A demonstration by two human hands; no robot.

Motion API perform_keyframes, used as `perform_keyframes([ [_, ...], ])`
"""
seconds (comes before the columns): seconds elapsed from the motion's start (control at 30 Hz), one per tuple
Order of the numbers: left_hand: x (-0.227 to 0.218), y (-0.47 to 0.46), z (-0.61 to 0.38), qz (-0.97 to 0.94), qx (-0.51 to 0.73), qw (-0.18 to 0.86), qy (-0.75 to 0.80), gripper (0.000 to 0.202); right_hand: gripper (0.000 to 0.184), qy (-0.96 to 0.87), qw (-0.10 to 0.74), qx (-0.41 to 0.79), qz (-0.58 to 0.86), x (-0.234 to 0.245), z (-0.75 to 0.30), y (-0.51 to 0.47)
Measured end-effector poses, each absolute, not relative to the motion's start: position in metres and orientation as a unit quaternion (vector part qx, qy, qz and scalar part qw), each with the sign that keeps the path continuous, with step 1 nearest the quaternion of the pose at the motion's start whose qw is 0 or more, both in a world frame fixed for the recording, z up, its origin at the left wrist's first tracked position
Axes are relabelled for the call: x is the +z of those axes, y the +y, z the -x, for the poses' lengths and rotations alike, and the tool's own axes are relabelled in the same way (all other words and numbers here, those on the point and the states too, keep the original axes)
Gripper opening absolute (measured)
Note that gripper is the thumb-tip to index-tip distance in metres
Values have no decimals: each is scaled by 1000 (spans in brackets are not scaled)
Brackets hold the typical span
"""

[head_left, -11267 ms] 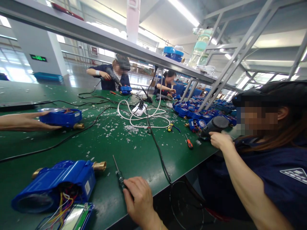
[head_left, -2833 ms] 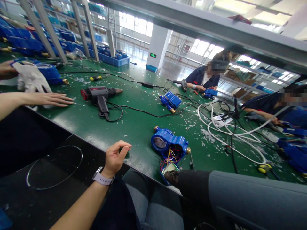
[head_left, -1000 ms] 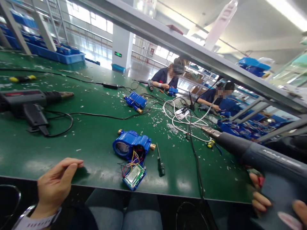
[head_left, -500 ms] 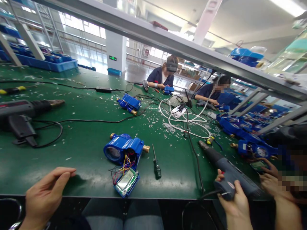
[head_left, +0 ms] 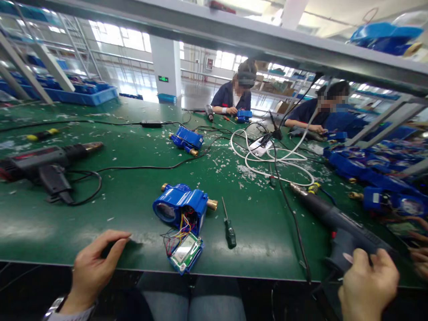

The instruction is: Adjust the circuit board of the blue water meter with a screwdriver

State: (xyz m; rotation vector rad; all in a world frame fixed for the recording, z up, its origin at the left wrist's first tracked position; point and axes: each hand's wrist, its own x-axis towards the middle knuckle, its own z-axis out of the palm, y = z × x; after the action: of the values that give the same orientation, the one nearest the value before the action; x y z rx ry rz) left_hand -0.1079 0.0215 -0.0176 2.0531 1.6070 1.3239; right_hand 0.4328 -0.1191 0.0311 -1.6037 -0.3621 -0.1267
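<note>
Lowered heat gun (head_left: 337,220), nozzle up-left

Right hand (head_left: 368,281) apparently gripping heat gun (head_left: 337,220)

Far left of the frame, a black heat gun (head_left: 43,162) lies on its side on the green table (head_left: 133,151), its cord looping just beside it. Above it, near the left edge, sits a yellow-handled screwdriver (head_left: 42,133). Up the middle, a second blue meter (head_left: 187,139) rests among black cables, and to its right a white cable (head_left: 267,167) coils around a white power strip (head_left: 258,146), with white scraps scattered all about. At the top centre and upper right, two people in dark blue work at the far side. Blue trays (head_left: 83,94) line the upper left; blue meters (head_left: 374,171) pile up at the right.
</note>
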Motion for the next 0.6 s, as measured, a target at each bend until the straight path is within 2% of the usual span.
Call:
perform_keyframes([
  [0.07, -14, 22, 105, -710, 457, 109, 524, 25, 56, -281, 625, -41, 727, 33, -400, -115],
  [0.2, -8, 20, 102, -728, 464, 120, 491, 18, 43, -624, 376, 12, 685, 27, -336, -91],
  [0.3, -9, 19, 104, -731, 468, 138, 477, 17, 43, -711, 277, 2, 647, 17, -297, -68],
  [0.47, -8, 18, 106, -733, 454, 186, 472, 31, 44, -721, 207, -19, 661, 9, -258, -46],
  [0.6, 1, 18, 101, -749, 393, 253, 469, 42, 46, -654, 233, 36, 719, 10, -262, -45],
])
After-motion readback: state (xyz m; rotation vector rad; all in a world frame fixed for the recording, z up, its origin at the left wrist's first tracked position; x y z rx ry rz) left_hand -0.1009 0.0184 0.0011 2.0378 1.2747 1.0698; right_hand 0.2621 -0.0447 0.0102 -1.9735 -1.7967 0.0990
